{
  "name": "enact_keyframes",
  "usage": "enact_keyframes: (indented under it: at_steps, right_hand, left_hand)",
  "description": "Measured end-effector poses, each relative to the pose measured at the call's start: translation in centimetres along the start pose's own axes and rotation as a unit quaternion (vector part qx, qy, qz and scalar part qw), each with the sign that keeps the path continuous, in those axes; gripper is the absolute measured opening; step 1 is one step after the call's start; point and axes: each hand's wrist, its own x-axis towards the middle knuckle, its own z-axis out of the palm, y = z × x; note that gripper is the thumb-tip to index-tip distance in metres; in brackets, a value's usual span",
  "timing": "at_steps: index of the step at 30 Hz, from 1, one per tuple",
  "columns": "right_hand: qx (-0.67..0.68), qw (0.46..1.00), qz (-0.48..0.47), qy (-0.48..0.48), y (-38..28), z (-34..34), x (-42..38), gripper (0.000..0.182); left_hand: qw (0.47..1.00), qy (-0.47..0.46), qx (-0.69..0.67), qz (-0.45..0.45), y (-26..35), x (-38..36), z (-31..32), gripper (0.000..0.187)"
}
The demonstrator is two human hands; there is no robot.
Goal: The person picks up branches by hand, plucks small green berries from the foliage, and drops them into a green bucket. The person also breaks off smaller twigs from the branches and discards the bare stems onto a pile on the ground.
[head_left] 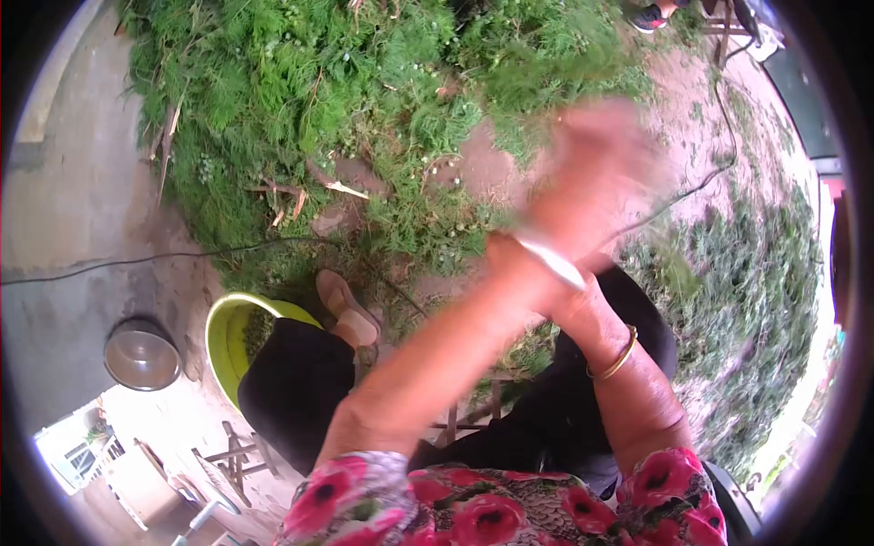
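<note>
My left forearm, with a white bracelet, reaches up and right across the view. My left hand (596, 168) is smeared by motion above the ground at the right of centre, near a blurred green sprig (574, 73); whether it holds the sprig cannot be made out. The right forearm, wearing a gold bangle (616, 353), passes behind the left wrist. That crossing hides most of my right hand (533, 278), and its fingers cannot be made out. Cut green branches (309, 82) lie heaped on the ground in front.
A yellow-green tub (221, 337) stands beside my bent knee, and a metal bowl (143, 358) sits farther left. A dark cable (118, 264) crosses the ground. More greenery (746, 291) is spread at the right. Another person's shoe (649, 18) shows at the top right.
</note>
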Motion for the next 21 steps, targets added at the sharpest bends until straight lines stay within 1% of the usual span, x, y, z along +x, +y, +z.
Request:
enact_keyframes:
  at_steps: [1,2,3,4,5,6,7,8,9,10,11,12,13,14,15,16,18,19,20,21]
  right_hand:
    - [0.020,0.999,-0.038,0.015,0.1,0.6,0.0,0.022]
    - [0.006,0.984,0.015,-0.176,-1.8,-3.6,1.0,0.026]
    - [0.029,0.985,0.021,-0.170,-1.9,-4.3,0.8,0.027]
    - [0.054,0.985,0.029,-0.163,-1.9,-4.5,0.7,0.027]
    - [0.055,0.984,0.029,-0.166,-1.9,-4.5,0.7,0.027]
    - [0.032,0.991,0.036,-0.124,-1.7,-4.2,0.6,0.024]
    - [0.010,0.996,0.042,-0.081,-1.6,-3.8,0.5,0.020]
    - [-0.036,0.998,-0.036,0.029,-1.4,-3.0,-1.6,0.019]
    - [-0.054,0.995,-0.088,0.016,-0.4,-1.7,-1.7,0.023]
    - [-0.071,0.988,-0.139,0.004,0.3,-0.5,-1.4,0.026]
    - [-0.114,0.984,-0.088,-0.103,-1.4,-2.7,-1.4,0.030]
    - [-0.113,0.984,-0.087,-0.108,-1.5,-2.9,-1.5,0.030]
    - [-0.059,0.987,-0.100,-0.107,-1.6,-2.9,-1.6,0.031]
    - [-0.006,0.988,-0.111,-0.103,-1.6,-2.7,-1.6,0.031]
    - [-0.051,0.989,-0.129,-0.055,-1.7,-2.4,-1.4,0.035]
    - [-0.050,0.989,-0.123,-0.059,-1.8,-2.3,-1.2,0.035]
    - [-0.101,0.986,-0.133,0.016,-2.1,-2.4,-0.9,0.040]
    - [-0.106,0.985,-0.128,0.034,-2.2,-2.4,-0.9,0.032]
    - [-0.109,0.986,-0.123,0.033,-2.2,-2.5,-0.8,0.032]
    - [-0.102,0.987,-0.120,0.003,-2.3,-2.7,-0.6,0.033]
  left_hand:
    - [0.965,-0.049,-0.011,0.258,1.4,-1.4,6.0,0.016]
    - [0.956,-0.231,-0.019,0.178,4.3,-3.0,11.5,0.049]
    - [0.731,-0.591,0.209,0.270,9.6,-1.4,12.4,0.026]
    - [0.806,-0.577,-0.004,0.131,10.8,0.5,10.4,0.035]
    - [0.923,-0.357,-0.095,0.110,8.1,-1.8,11.2,0.033]
    - [0.974,-0.114,-0.177,0.080,5.2,-4.1,12.0,0.031]
    - [0.988,-0.123,-0.090,0.034,6.6,-1.0,5.4,0.030]
    - [0.970,-0.096,-0.179,-0.132,4.8,-0.3,2.1,0.032]
    - [0.979,-0.052,-0.062,-0.188,2.3,-0.1,-2.0,0.030]
    - [0.985,-0.010,0.115,-0.126,-1.3,-1.1,-5.2,0.031]
    - [0.969,-0.031,0.164,-0.183,-7.1,-2.7,-9.1,0.039]
    - [0.905,-0.080,0.342,-0.240,-9.5,-4.2,-12.5,0.048]
    - [0.832,-0.133,0.376,-0.385,-11.6,-5.6,-15.3,0.053]
    - [0.799,-0.148,0.476,-0.338,-15.9,-9.0,-18.4,0.059]
    - [0.747,-0.176,0.505,-0.395,-16.8,-10.2,-20.3,0.064]
    - [0.691,-0.204,0.529,-0.448,-17.7,-11.3,-22.1,0.069]
    - [0.657,-0.187,0.581,-0.444,-22.7,-15.2,-26.9,0.079]
    - [0.660,-0.192,0.577,-0.442,-24.8,-16.8,-28.3,0.079]
    - [0.684,-0.122,0.533,-0.482,-26.6,-18.3,-29.3,0.080]
    - [0.702,-0.051,0.484,-0.519,-26.7,-18.4,-29.1,0.081]
